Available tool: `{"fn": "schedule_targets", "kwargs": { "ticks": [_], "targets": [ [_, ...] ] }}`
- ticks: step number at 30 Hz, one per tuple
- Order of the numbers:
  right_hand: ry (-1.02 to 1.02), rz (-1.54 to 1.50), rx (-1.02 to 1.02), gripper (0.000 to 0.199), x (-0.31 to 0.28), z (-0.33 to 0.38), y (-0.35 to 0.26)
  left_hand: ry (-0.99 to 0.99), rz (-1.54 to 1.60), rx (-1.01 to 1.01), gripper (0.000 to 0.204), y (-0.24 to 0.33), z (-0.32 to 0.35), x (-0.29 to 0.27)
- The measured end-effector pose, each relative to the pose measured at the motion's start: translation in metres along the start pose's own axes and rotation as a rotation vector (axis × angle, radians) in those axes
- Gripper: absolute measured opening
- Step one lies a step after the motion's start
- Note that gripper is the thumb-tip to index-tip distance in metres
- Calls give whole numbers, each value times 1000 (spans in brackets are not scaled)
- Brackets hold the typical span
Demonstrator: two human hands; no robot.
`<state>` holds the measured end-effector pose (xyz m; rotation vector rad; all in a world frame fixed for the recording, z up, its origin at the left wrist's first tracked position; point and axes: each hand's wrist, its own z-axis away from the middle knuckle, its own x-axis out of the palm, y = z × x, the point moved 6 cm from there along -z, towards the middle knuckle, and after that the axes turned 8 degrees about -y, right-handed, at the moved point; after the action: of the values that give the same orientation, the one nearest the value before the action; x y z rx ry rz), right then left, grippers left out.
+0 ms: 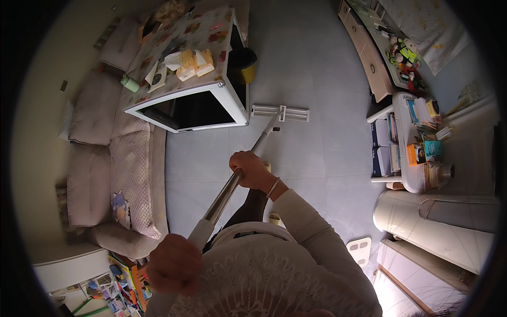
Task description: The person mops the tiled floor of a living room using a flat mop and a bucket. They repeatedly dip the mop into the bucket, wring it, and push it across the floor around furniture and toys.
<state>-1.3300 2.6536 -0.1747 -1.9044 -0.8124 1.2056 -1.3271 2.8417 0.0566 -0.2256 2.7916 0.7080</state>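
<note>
A flat mop (215, 205) slants across the view, its metal pole running from lower left up to the floor ahead. My left hand (175, 264) is closed round the upper end, by the light grey grip. Farther down the pole, my right hand (252, 170) wraps round it, with a bracelet at the wrist. The wide white mop head (296, 114) lies flat on the floor, its left end close to the corner of the table frame. What lies under the mop head is hidden.
On the left are a table (182, 50) with tissue packs (194, 63), a sofa (95, 113) and a black bin (243, 57). A drawer cabinet (364, 47), a white shelf cart (414, 179) and a bathroom scale (359, 251) line the right. Grey floor tiles (338, 142) run between.
</note>
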Motion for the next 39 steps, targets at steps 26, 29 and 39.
{"fn": "schedule_targets", "kwargs": {
  "ticks": [26, 29, 39],
  "targets": [
    [39, -39, 10, 18, -350, -309, 327, -120, -26, -134, 32, -519, -215, -124],
    [59, -23, -20, 17, -394, -324, 362, -56, -35, -201, 30, -575, -236, -121],
    [29, -41, -59, 18, -512, -410, 479, 10, -41, -265, 28, -743, -287, -138]
  ]
}}
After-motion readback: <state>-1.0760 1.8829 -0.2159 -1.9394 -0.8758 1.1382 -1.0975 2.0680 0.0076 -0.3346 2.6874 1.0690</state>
